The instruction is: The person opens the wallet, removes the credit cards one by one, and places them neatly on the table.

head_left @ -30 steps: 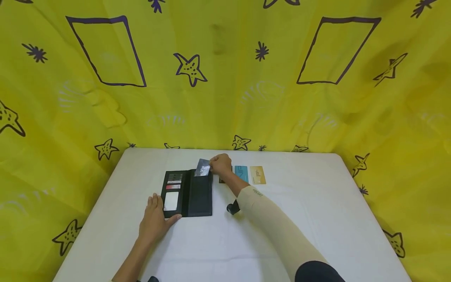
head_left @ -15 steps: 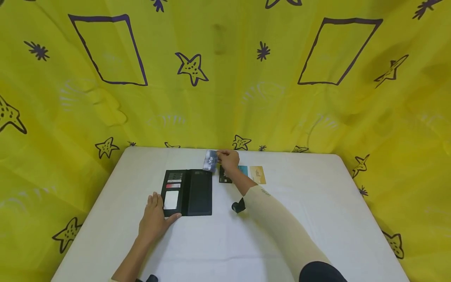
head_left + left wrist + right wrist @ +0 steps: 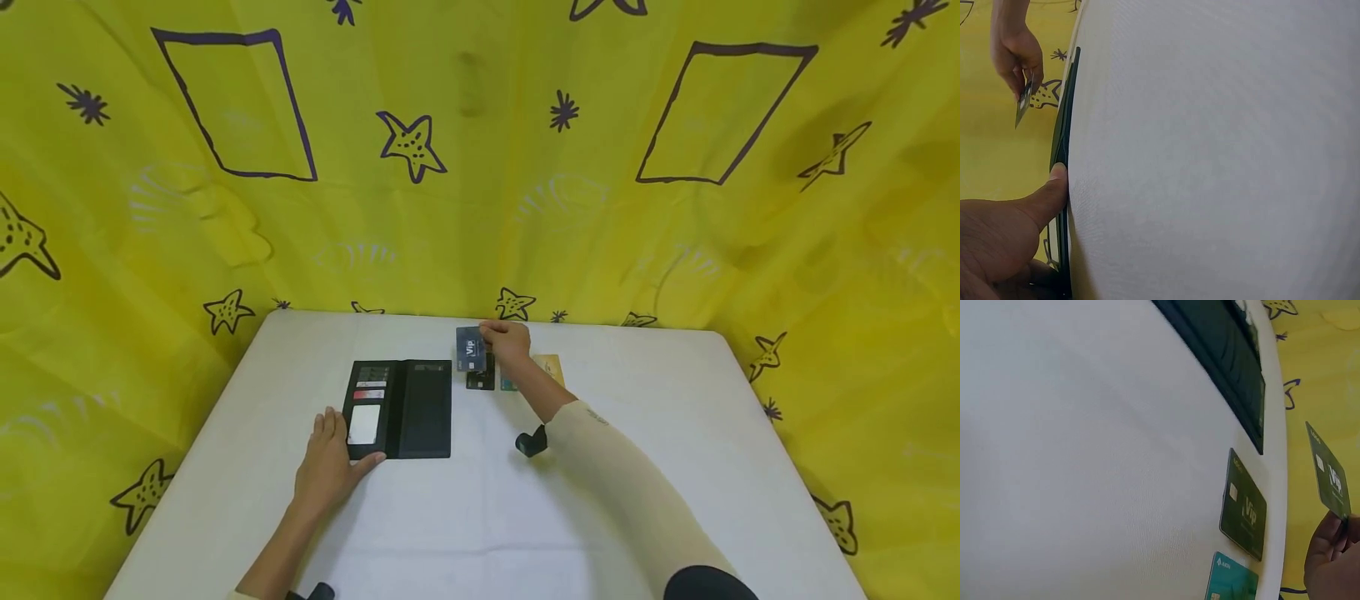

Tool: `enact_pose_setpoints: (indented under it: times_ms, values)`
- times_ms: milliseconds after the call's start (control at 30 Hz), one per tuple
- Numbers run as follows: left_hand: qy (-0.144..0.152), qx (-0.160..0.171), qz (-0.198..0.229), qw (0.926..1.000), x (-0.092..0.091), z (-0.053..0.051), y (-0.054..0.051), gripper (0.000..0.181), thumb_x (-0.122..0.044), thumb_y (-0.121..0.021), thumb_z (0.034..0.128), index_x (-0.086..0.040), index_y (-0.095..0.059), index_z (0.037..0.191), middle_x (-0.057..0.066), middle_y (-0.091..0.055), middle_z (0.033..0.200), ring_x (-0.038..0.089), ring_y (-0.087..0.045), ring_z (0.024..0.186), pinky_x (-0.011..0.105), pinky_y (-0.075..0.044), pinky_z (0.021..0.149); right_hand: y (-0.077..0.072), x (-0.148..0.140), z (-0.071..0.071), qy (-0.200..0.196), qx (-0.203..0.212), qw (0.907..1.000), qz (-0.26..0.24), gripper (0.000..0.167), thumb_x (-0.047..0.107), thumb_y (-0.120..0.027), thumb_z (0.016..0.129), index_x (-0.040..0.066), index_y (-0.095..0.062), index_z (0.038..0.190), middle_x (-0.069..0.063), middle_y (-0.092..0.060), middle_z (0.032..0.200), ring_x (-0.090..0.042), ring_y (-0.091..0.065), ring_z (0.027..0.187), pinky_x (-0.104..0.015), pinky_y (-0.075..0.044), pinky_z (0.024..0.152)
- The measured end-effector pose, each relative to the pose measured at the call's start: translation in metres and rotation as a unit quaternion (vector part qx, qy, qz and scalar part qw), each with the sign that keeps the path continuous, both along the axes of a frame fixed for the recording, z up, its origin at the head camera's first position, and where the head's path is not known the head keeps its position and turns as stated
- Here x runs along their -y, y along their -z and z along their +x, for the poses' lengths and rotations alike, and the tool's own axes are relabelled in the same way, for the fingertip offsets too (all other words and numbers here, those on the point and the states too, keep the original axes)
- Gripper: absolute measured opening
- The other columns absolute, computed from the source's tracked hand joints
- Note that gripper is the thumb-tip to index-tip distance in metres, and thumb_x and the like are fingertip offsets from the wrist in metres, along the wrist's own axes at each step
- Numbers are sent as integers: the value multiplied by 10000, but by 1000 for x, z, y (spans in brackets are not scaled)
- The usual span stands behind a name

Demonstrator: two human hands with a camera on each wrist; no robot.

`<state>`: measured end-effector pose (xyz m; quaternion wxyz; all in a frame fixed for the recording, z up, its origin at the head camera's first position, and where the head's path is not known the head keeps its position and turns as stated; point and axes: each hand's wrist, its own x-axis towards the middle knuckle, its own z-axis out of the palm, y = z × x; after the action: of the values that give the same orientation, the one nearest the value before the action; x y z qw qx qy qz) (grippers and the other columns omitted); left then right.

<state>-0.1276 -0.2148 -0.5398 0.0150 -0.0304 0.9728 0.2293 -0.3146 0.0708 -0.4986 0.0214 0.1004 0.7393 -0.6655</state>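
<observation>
Wallet unfolded, cards nearby, forearm overlapping two

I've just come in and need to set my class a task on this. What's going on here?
A person is handling cards beside an open black wallet. Their right hand pinches a grey VIP card between its fingers, raised off the white table. On the table, right of the wallet, lie a darker card, a teal card and a gold card. The left hand rests against the wallet's near left corner.
</observation>
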Motion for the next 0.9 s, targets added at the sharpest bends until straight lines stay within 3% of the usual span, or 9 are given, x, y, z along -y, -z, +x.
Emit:
enact_pose_setpoints:
  times_ms: [233,467,900]
  values:
    - [-6,-40,-45,10000,0,0,-3,1051,-381,-847,893,244,-274,1514,425,-180,1622,580,-156,1516,698,-364,1108,-4,-16,9,-20,285,9996,-12,189,99,-683,1040,-13,-770,1166,-127,-692,1134,-222,-657,960,-372,-581,912]
    - [26,-98,8,9999,-2,-1,-4,1048,-384,-848,891,247,-283,1508,430,-191,1618,586,-164,1512,696,-351,1120,-6,-34,23,-3,298,9991,-313,211,53,-676,1034,-69,-743,1193,-186,-697,1203,-246,-665,1016,-419,-574,977]
    - [32,-116,-39,9999,-1,1,0,1069,-415,-842,894,251,-274,1509,429,-182,1617,585,-151,1514,695,-345,1121,-9,-88,33,325,396,9985,-197,269,66,-630,1062,-102,-704,1258,-204,-671,1268,-184,-647,983,-272,-583,863]
